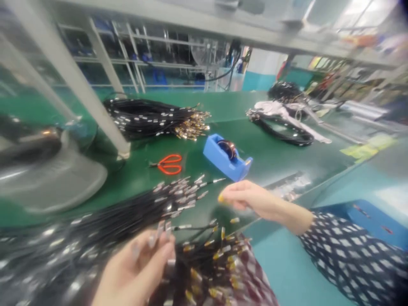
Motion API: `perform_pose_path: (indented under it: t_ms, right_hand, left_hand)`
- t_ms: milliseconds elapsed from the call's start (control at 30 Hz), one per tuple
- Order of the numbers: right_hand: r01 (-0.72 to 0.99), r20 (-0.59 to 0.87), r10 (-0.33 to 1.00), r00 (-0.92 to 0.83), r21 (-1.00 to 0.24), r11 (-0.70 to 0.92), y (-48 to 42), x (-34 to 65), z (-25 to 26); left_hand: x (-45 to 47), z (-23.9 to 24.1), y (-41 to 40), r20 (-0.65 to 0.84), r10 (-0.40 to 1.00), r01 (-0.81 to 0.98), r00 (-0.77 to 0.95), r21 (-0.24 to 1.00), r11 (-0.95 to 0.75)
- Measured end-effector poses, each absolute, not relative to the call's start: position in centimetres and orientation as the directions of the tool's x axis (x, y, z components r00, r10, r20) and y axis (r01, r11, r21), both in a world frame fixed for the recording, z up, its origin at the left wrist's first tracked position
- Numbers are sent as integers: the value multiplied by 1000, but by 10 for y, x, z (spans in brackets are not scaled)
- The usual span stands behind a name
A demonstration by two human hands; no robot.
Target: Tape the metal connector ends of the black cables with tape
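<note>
A: Largest first, we note the green surface, carrying a fan-shaped spread of black cables at near left, a coiled cable bundle farther back, a blue tape dispenser at centre, and orange scissors to its left.

B: And the hands?

A: Our left hand, near and low, has its fingers closed around several metal-tipped cable ends; blur hides exactly how many. Our right hand, to the right, has its fingertips pressed together, pinching a small yellow-tipped piece. What it is we cannot tell.

B: Where do the cables lie relative to the hands?

A: The spread lies left of the right hand and just beyond the left; a second cluster of gold-tipped ends sits between the hands, near the surface edge.

B: What might go wrong?

A: We judge that loose ends could tangle or slide off the near edge, since many overhang it unsecured.
</note>
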State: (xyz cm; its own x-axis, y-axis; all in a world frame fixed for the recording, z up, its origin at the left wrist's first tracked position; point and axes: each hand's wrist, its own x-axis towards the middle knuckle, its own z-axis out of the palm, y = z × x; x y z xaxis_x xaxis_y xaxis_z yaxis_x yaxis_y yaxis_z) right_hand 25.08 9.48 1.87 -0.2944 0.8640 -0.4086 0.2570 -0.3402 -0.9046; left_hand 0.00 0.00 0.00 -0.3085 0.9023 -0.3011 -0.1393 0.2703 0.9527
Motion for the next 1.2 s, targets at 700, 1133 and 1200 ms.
perform_pose_path:
  t_ms: [700, 1133, 1200]
  right_hand:
    - [343, -466, 697, -545, -882, -321, 72, 179, 36]
    - [58, -215, 877, -429, -976, -211, 52, 170, 1]
    - [55, -220, 877, -428, -974, -218, 48, 165, 1]
  left_hand:
    - [22, 16, -1, -24, 966, 272, -256, 957, 96]
    - [7, 11, 14, -413, 898, -281, -149, 889, 362]
    - [8, 12, 14, -408, 900, -291, -153, 889, 353]
